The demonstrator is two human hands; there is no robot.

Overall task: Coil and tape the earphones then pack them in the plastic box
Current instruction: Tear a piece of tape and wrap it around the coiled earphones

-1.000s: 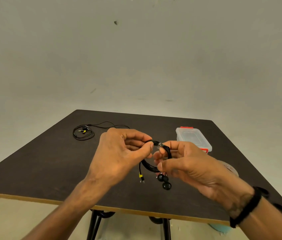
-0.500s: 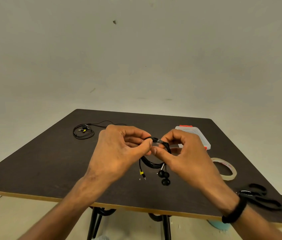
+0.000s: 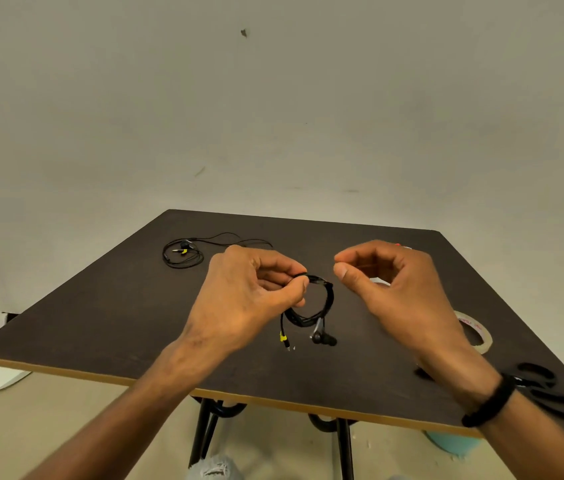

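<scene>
My left hand (image 3: pixel 252 296) pinches the top of a coiled black earphone set (image 3: pixel 311 306) and holds it just above the dark table (image 3: pixel 100 317). The earbuds and the yellow-marked plug dangle below the coil. A short clear strip of tape seems to wrap the coil near my fingertips. To the right of the coil, my right hand (image 3: pixel 394 289) hovers apart from it, its fingers loosely curled around nothing. The plastic box (image 3: pixel 398 244) is almost hidden behind my right hand; only a red latch and a sliver of clear plastic show.
A second black earphone set (image 3: pixel 183 254) lies loosely looped at the far left of the table. A roll of clear tape (image 3: pixel 483 337) lies at the right, and black scissors (image 3: pixel 550 389) sit near the front right corner by my wrist.
My right hand has let go of the coil and drawn away to the right. The left hand keeps its pinch and the coil now hangs from it alone.
</scene>
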